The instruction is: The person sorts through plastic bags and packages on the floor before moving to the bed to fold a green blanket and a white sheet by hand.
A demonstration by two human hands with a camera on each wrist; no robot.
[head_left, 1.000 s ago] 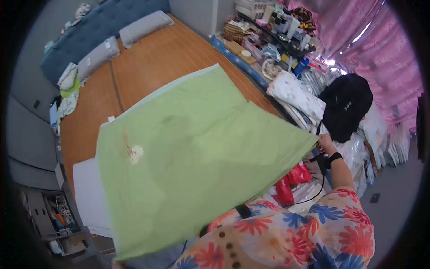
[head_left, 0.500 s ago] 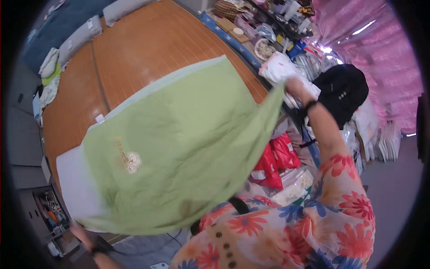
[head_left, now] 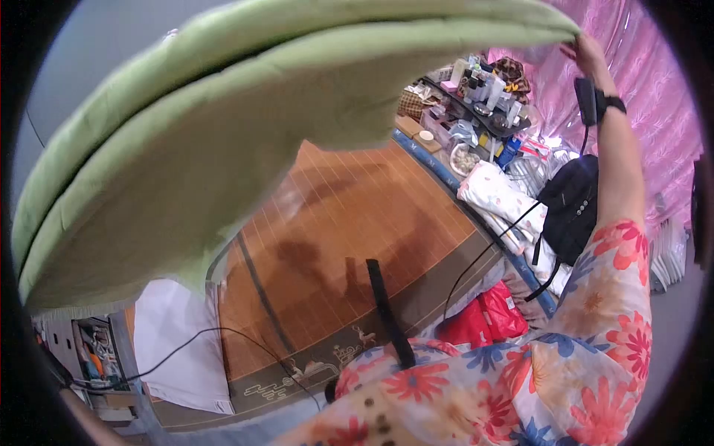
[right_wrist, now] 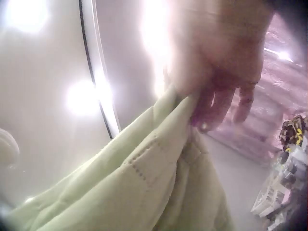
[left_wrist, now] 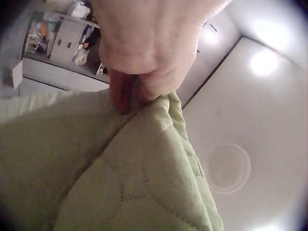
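A thin green quilt (head_left: 201, 163) billows in the air over the bed, its upper edge bowed in a long double fold. At the upper right of the head view my right hand (head_left: 591, 56) is raised high and pinches one corner. The right wrist view has the gathered cloth between thumb and forefinger, with the other fingers loosely bent. My left hand (left_wrist: 149, 53) pinches another part of the quilt's edge in the left wrist view, where a stitched seam shows. In the head view that hand is hidden at the left edge.
Beneath the quilt lies a brown mat (head_left: 335, 245) on the bed, with a white pillow (head_left: 175, 349) at its left. Red packages (head_left: 487, 316), a black bag (head_left: 573, 208) and a cluttered shelf (head_left: 483, 111) line the right side. Dark cables (head_left: 216, 329) hang near both arms.
Both hands have swung the green quilt from lying across the bed up into the air. The right hand rose from beside the bed to near the curtain, baring the mat.
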